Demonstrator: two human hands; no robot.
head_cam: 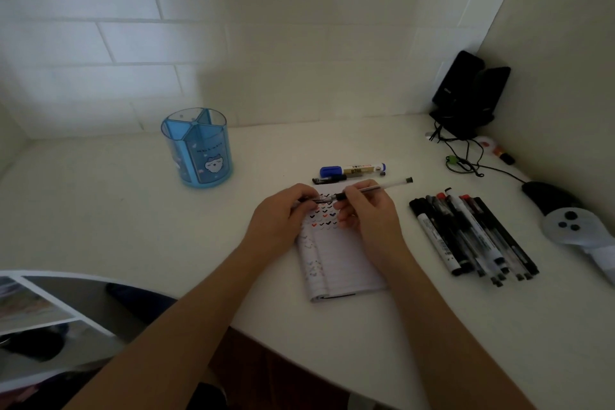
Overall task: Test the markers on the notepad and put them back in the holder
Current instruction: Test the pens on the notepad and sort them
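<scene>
A small lined notepad [339,263] lies open on the white desk, its upper part covered with rows of coloured tick marks. Over it my right hand [362,210] grips a clear-barrelled pen [382,186] that points left. My left hand [286,213] pinches the pen's cap [316,200] at the tip end. The blue divided holder [198,148] stands empty at the far left. A blue-capped marker [352,169] and a black pen [329,180] lie just beyond the notepad. Several markers and pens [472,236] lie side by side to the right.
Two black speakers [469,93] with tangled cables [466,160] fill the far right corner. A black mouse [549,196] and a white controller [579,226] lie at the right edge. The desk's curved front edge [283,353] runs below my forearms.
</scene>
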